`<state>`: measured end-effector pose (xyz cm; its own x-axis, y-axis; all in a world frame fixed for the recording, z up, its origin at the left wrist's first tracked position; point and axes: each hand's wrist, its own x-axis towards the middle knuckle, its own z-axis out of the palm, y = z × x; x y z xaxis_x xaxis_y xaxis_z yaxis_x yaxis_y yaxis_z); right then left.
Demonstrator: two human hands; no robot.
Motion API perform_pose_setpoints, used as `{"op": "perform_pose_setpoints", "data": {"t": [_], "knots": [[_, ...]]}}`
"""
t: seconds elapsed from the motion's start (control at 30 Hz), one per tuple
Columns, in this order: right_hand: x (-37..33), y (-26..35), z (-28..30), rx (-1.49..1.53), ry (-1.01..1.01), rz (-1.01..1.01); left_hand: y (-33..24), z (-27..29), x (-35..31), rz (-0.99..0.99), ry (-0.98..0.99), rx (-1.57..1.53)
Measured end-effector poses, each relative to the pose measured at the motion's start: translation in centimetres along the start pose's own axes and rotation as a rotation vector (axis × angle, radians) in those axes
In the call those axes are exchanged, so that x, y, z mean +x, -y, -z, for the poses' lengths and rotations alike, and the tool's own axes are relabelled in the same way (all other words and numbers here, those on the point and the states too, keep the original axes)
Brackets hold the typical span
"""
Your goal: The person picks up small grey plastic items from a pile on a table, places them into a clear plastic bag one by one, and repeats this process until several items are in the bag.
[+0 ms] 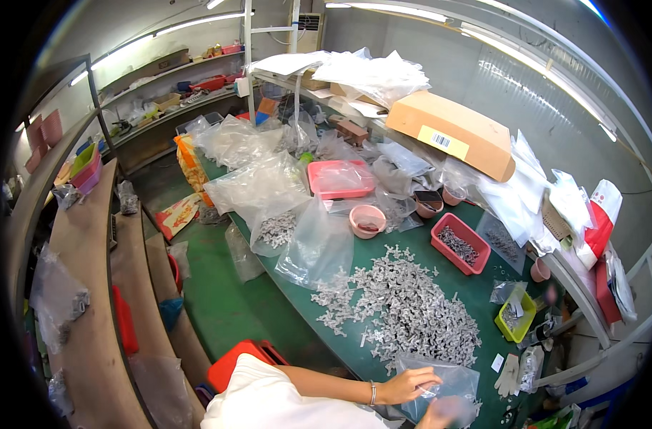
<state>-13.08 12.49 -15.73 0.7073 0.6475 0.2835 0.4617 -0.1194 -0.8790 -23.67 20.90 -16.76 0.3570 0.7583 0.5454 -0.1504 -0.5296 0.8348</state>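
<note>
A large clear plastic bag lies beside heaped small grey pieces, perhaps leaving them reachable. The left hand curls over a small translucent bag at the heap's near edge, seemingly steadying it; pinching, I cannot tell. The blurred right hand hides its fingers' state. A white fabric glove and lime-green plastic tray crowd the right.

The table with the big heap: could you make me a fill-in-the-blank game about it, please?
The top of the table is coloured ____.
A bracelet circles the ____ wrist.
The bag by the right hand is made of clear ____.
In the picture, the glove lies to the ____ of the bag.

Missing words: green; left; plastic; right.
</note>
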Motion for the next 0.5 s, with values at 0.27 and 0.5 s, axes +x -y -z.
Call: {"op": "perform_pose_setpoints", "data": {"t": [0.27, 0.5], "knots": [[2.8, -2.6, 3.6, -0.272, -0.051, -0.037, -0.1, 2.8, 1.3, 0.072, -0.167, 0.188], [2.7, -6.0, 3.5, 0.092, -0.145, 0.022, -0.5, 1.0, 0.6, 0.16, 0.029, 0.247]]}}
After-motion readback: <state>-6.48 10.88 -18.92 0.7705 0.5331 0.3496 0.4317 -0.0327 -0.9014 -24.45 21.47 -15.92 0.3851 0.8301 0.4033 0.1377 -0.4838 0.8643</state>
